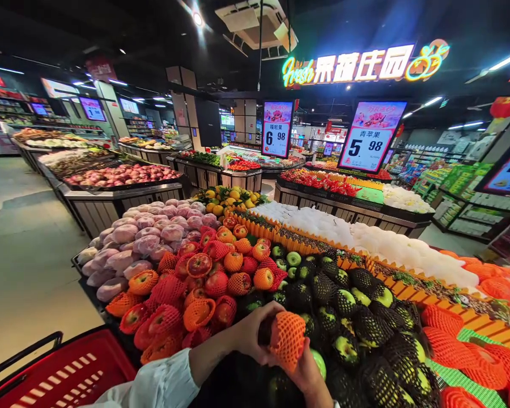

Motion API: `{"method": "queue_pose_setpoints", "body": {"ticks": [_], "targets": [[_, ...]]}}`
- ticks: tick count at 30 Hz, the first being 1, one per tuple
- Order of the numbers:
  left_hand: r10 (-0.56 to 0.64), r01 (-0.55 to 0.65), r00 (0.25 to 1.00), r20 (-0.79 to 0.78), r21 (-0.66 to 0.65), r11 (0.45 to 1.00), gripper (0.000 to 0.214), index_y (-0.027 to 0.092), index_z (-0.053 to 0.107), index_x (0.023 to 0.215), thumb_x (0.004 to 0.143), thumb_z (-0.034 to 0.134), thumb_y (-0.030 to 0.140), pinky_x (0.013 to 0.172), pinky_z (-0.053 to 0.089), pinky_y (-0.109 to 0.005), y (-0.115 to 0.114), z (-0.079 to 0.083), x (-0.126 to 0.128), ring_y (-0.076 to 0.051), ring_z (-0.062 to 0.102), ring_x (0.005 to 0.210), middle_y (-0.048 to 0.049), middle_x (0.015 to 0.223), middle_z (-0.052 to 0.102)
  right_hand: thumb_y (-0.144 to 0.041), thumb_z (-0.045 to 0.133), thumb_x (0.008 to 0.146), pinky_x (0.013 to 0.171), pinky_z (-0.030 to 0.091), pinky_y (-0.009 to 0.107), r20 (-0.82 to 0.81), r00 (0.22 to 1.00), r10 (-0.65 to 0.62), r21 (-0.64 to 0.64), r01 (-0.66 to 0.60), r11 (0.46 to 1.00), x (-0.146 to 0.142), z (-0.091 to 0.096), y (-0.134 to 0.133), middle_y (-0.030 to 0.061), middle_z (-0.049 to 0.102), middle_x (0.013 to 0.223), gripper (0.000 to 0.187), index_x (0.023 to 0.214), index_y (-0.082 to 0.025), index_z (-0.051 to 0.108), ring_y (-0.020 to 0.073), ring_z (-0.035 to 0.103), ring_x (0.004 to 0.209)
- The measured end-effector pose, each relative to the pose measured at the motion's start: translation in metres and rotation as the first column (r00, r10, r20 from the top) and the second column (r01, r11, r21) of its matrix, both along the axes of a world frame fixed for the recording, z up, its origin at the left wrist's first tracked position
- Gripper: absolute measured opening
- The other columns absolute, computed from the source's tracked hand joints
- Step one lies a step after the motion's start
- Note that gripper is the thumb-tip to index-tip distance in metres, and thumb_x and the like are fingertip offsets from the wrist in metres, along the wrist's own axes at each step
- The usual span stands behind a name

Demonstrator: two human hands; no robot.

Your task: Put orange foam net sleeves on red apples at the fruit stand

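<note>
Over the front of the fruit display, I hold an apple in an orange foam net (289, 341) between both hands. My left hand (253, 335) is curled about its left end, where a dark reddish part shows beside the fingers. From below and the right, my right hand (305, 371) grips the net, its fingers mostly hidden behind it. Red apples (216, 283) in red and orange nets lie to the left. Green apples (346, 302), many in black nets, lie beneath and to the right of my hands.
A red shopping basket (63, 371) with a black handle sits at lower left. Wrapped pinkish fruit (147, 243) is heaped at the display's left corner. An orange picket divider (391, 277) runs along white-netted fruit (408, 252). Orange-red netted fruit (463, 351) lies at right.
</note>
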State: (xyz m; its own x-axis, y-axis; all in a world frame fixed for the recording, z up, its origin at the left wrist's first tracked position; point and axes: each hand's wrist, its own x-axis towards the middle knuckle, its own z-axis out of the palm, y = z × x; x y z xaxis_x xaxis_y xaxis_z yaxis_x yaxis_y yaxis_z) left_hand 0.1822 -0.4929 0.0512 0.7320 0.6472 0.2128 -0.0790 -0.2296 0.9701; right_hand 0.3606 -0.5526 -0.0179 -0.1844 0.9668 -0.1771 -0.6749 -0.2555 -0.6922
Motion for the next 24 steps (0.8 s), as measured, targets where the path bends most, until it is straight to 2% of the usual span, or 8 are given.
{"method": "queue_pose_setpoints", "body": {"ticks": [3,6,9,12,14,17,21,24], "targets": [[0.099,-0.092,0.991,0.087,-0.084,0.992,0.08,0.022,0.057,0.118,0.049,0.094,0.035,0.102,0.046,-0.042,0.032,-0.004,-0.002,-0.029,0.06,0.115,-0.008,0.121,0.064,-0.085,0.082,0.053,0.085,0.057,0.047,-0.074,0.982,0.175,0.075,-0.17,0.983,-0.003,0.014,0.001,0.0189,0.074,0.126,0.093,0.119,-0.021,0.074,0.0362,0.07,0.111],[0.301,-0.259,0.941,0.157,-0.242,0.935,0.087,0.023,0.058,0.124,0.049,0.094,0.05,0.104,0.046,-0.044,0.079,-0.004,-0.005,-0.031,0.059,0.119,-0.0092,0.124,0.065,-0.084,0.082,0.056,0.086,0.054,0.038,-0.119,0.959,0.258,0.147,-0.24,0.96,-0.003,0.024,0.002,0.0235,0.065,0.142,0.108,0.138,-0.017,0.063,0.0338,0.069,0.116],[0.449,-0.404,0.882,0.143,-0.262,0.876,0.088,0.021,0.059,0.131,0.056,0.088,0.056,0.101,0.049,-0.045,0.139,0.016,-0.013,-0.033,0.061,0.118,-0.011,0.12,0.069,-0.083,0.08,0.06,0.086,0.052,0.037,-0.131,0.954,0.272,0.163,-0.25,0.955,-0.003,0.022,0.003,0.0249,0.066,0.139,0.107,0.139,-0.014,0.062,0.033,0.069,0.115],[0.526,-0.514,0.849,0.045,-0.152,0.844,0.076,0.022,0.054,0.139,0.072,0.081,0.044,0.101,0.05,-0.042,0.206,0.045,-0.024,-0.029,0.063,0.118,-0.009,0.114,0.072,-0.081,0.083,0.058,0.085,0.053,0.037,-0.147,0.94,0.307,0.167,-0.283,0.945,-0.002,0.013,0.006,0.0222,0.069,0.134,0.102,0.134,-0.016,0.066,0.0326,0.07,0.113],[0.657,-0.654,0.736,-0.165,0.074,0.752,0.072,0.022,0.048,0.145,0.08,0.076,0.035,0.099,0.052,-0.038,0.25,0.057,-0.031,-0.026,0.066,0.115,-0.0082,0.115,0.072,-0.08,0.084,0.058,0.084,0.053,0.037,-0.173,0.933,0.314,0.167,-0.287,0.943,0.0,0.007,0.01,0.0201,0.071,0.132,0.099,0.132,-0.017,0.067,0.0315,0.071,0.112],[0.773,-0.709,0.512,-0.376,0.324,0.627,0.078,0.021,0.039,0.15,0.083,0.076,0.033,0.098,0.053,-0.034,0.306,0.058,-0.039,-0.024,0.065,0.119,-0.0114,0.133,0.066,-0.078,0.087,0.057,0.081,0.053,0.035,-0.213,0.941,0.263,0.124,-0.241,0.963,0.002,0.001,0.014,0.0189,0.074,0.127,0.095,0.129,-0.017,0.07,0.0306,0.072,0.108],[0.783,-0.686,0.294,-0.549,0.449,0.573,0.089,0.018,0.035,0.15,0.077,0.082,0.038,0.104,0.049,-0.043,0.353,0.032,-0.045,-0.034,0.061,0.128,-0.0199,0.141,0.06,-0.078,0.088,0.054,0.077,0.053,0.035,-0.223,0.95,0.218,0.058,-0.211,0.976,0.007,-0.006,0.018,0.0193,0.075,0.121,0.096,0.125,-0.017,0.071,0.0308,0.072,0.102],[0.749,-0.609,0.158,-0.643,0.534,0.586,0.097,0.016,0.039,0.149,0.067,0.088,0.036,0.107,0.045,-0.049,0.369,0.01,-0.045,-0.044,0.056,0.134,-0.0259,0.145,0.055,-0.082,0.086,0.052,0.073,0.052,0.036,-0.213,0.957,0.199,0.042,-0.195,0.98,0.009,-0.014,0.02,0.0191,0.076,0.117,0.096,0.123,-0.018,0.072,0.0322,0.073,0.099]]}}
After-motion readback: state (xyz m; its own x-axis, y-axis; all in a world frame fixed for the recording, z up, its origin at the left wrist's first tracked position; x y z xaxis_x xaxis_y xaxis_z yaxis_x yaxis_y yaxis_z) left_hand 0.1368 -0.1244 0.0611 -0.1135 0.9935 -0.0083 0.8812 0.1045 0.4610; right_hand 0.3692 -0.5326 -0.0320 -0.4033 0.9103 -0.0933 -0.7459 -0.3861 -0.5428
